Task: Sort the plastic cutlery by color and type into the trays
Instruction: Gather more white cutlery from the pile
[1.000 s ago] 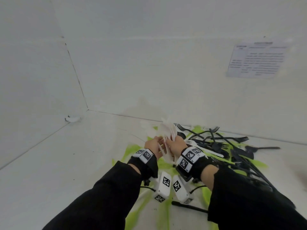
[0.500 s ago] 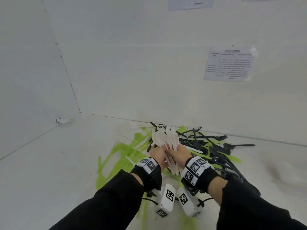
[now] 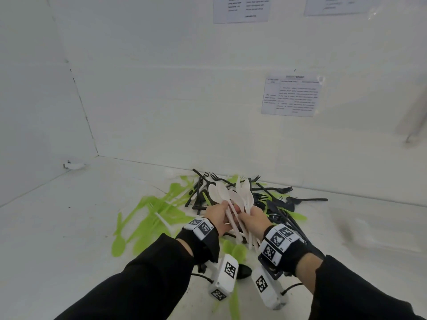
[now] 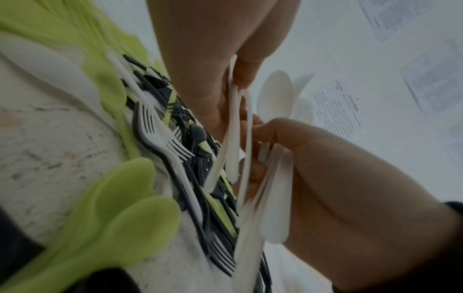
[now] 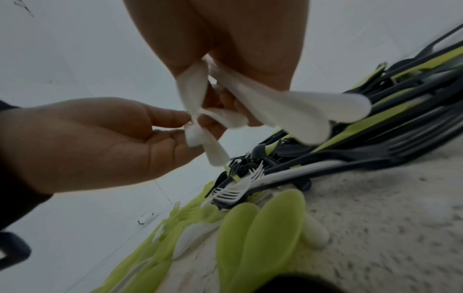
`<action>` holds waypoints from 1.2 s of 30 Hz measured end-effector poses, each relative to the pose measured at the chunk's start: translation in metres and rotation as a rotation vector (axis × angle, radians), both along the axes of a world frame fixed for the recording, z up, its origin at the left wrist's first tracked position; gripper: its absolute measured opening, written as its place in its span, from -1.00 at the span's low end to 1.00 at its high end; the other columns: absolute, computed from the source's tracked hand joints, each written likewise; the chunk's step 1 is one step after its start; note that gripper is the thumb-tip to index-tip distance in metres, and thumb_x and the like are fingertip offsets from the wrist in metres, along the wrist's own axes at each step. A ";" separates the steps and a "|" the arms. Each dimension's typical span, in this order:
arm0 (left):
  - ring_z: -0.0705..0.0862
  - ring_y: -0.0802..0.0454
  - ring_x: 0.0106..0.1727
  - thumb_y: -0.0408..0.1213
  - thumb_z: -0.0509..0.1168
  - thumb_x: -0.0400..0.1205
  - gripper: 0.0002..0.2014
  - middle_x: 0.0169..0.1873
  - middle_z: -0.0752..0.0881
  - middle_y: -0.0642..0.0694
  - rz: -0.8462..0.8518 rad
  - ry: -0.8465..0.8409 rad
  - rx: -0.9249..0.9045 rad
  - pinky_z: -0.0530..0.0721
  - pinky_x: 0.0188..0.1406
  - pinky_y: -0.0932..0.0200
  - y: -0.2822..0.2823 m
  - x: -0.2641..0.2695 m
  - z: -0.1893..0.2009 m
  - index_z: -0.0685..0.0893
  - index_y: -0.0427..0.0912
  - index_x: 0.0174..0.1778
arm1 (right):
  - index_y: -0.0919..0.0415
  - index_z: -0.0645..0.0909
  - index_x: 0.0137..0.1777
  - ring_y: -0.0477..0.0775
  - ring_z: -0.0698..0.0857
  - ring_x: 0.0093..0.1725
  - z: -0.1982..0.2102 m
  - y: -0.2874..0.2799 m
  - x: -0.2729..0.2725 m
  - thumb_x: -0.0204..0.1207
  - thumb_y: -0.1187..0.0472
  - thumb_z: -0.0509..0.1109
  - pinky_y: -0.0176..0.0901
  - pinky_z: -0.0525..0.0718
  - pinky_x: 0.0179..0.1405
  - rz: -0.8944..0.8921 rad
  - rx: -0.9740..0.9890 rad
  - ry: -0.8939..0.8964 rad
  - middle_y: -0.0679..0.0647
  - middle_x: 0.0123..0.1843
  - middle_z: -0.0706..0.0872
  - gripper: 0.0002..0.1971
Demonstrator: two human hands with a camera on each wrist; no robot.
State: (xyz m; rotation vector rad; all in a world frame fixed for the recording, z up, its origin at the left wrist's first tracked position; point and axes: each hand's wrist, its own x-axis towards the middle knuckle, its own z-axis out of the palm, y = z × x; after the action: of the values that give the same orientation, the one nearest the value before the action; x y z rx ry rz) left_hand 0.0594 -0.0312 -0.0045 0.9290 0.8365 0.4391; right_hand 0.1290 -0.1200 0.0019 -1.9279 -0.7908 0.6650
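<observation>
Several white spoons (image 3: pixel 240 199), fanned bowls-up, are gripped by left hand (image 3: pixel 216 218) and right hand (image 3: pixel 253 219).

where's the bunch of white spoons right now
In the head view, the white spoons are centre frame, gripped between the left hand and right hand, lifted above the black forks.

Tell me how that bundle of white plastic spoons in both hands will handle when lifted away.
The bundle of white plastic spoons probably weighs little, since fingertips alone carry it. The bowls fan apart above the left hand and right hand, so single spoons may slip and splay. The thin handles look somewhat bendy, though that may be lens distortion.
</observation>
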 end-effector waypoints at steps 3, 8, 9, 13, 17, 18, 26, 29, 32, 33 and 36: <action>0.63 -0.09 -0.32 -0.33 0.09 0.74 -0.68 -0.56 0.72 -0.11 -0.012 0.012 0.007 0.60 -0.33 0.08 -0.008 0.003 -0.003 0.62 -0.30 -0.28 | 0.03 0.50 -0.30 0.09 0.61 -0.12 -0.003 -0.008 0.003 0.57 0.39 0.19 -0.07 0.58 0.02 0.018 -0.024 0.034 -0.01 -0.30 0.60 -0.71; 0.62 -0.09 -0.31 -0.37 0.15 0.71 -0.78 -0.30 0.66 -0.20 0.014 0.050 0.035 0.60 -0.34 0.05 -0.022 0.005 -0.004 0.60 -0.29 -0.22 | 0.22 0.61 -0.08 0.09 0.65 -0.14 -0.013 -0.012 0.005 0.59 0.14 0.28 -0.18 0.59 -0.17 -0.055 -0.032 -0.085 0.06 -0.21 0.69 -0.84; 0.62 -0.11 -0.30 -0.37 0.16 0.70 -0.81 -0.28 0.66 -0.22 0.009 0.052 0.039 0.60 -0.33 0.03 -0.024 0.005 -0.005 0.60 -0.31 -0.18 | 0.27 0.62 0.01 0.15 0.70 -0.09 -0.016 -0.010 0.007 0.56 0.07 0.31 -0.13 0.65 -0.11 -0.074 -0.025 -0.085 0.13 -0.13 0.74 -0.75; 0.62 -0.14 -0.23 -0.35 0.12 0.73 -0.80 -0.19 0.66 -0.29 -0.032 0.055 0.054 0.62 -0.22 -0.02 -0.034 0.010 -0.008 0.61 -0.39 0.00 | 0.26 0.65 -0.18 0.34 0.74 -0.04 -0.021 -0.012 0.013 0.55 0.13 0.35 0.23 0.70 0.06 -0.073 0.011 -0.057 0.25 -0.15 0.75 -0.81; 0.63 -0.15 -0.16 -0.33 0.09 0.74 -0.76 -0.03 0.67 -0.32 -0.080 0.017 0.013 0.63 -0.35 -0.05 -0.039 0.011 -0.010 0.60 -0.38 0.15 | 0.18 0.63 -0.21 0.29 0.72 -0.03 -0.017 -0.018 0.014 0.61 0.18 0.28 0.20 0.69 0.13 -0.072 0.036 0.040 0.19 -0.20 0.72 -0.81; 0.62 -0.13 -0.18 -0.33 0.09 0.74 -0.79 -0.11 0.66 -0.28 -0.098 0.016 0.002 0.62 -0.35 -0.04 -0.039 0.011 -0.010 0.61 -0.34 0.08 | 0.17 0.63 -0.22 0.25 0.72 -0.05 -0.017 -0.019 0.015 0.62 0.16 0.27 0.14 0.70 0.12 -0.062 0.040 0.038 0.17 -0.20 0.72 -0.79; 0.61 -0.16 -0.32 -0.33 0.18 0.63 -0.80 -0.38 0.63 -0.25 -0.046 0.121 -0.005 0.65 -0.28 0.03 -0.030 0.010 -0.013 0.61 -0.28 -0.27 | 0.39 0.61 -0.16 0.15 0.61 -0.14 -0.015 -0.014 0.009 0.67 0.15 0.11 0.02 0.57 -0.05 0.072 -0.114 -0.117 0.24 -0.22 0.65 -0.64; 0.66 -0.16 -0.38 -0.35 0.17 0.63 -0.81 -0.36 0.68 -0.25 0.004 0.100 -0.035 0.66 -0.36 0.07 -0.022 0.008 -0.013 0.64 -0.34 -0.19 | 0.25 0.52 -0.18 0.09 0.55 -0.14 -0.016 -0.011 0.009 0.69 0.17 0.10 -0.19 0.40 -0.14 -0.080 -0.103 -0.140 0.06 -0.29 0.56 -0.72; 0.67 -0.16 -0.30 -0.38 0.18 0.66 -0.83 -0.26 0.70 -0.27 0.005 0.059 -0.037 0.74 -0.33 0.00 -0.016 0.007 -0.012 0.64 -0.35 -0.14 | 0.22 0.53 -0.11 0.15 0.62 -0.08 -0.018 -0.004 0.008 0.68 0.14 0.11 -0.10 0.53 -0.06 -0.048 -0.078 -0.169 0.12 -0.18 0.64 -0.77; 0.68 -0.17 -0.26 -0.40 0.19 0.67 -0.85 -0.22 0.71 -0.27 0.006 0.041 -0.021 0.74 -0.21 -0.06 -0.014 0.007 -0.012 0.63 -0.34 -0.16 | 0.20 0.51 -0.14 0.17 0.65 -0.07 -0.020 -0.002 0.008 0.66 0.13 0.14 -0.07 0.56 -0.03 -0.040 -0.066 -0.165 0.12 -0.17 0.66 -0.78; 0.67 -0.12 -0.26 -0.38 0.18 0.70 -0.88 -0.23 0.71 -0.23 -0.055 0.014 -0.009 0.70 -0.28 -0.04 -0.012 0.004 -0.011 0.61 -0.29 -0.10 | 0.07 0.41 -0.26 0.09 0.61 -0.11 -0.019 0.003 0.005 0.63 0.15 0.21 -0.12 0.55 -0.03 -0.053 -0.047 -0.157 -0.02 -0.26 0.59 -0.79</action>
State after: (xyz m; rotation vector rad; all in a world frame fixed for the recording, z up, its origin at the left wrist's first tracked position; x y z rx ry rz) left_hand 0.0630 -0.0433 -0.0159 0.9458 0.8228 0.3816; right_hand 0.1337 -0.1168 -0.0173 -2.0558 -0.8234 0.5089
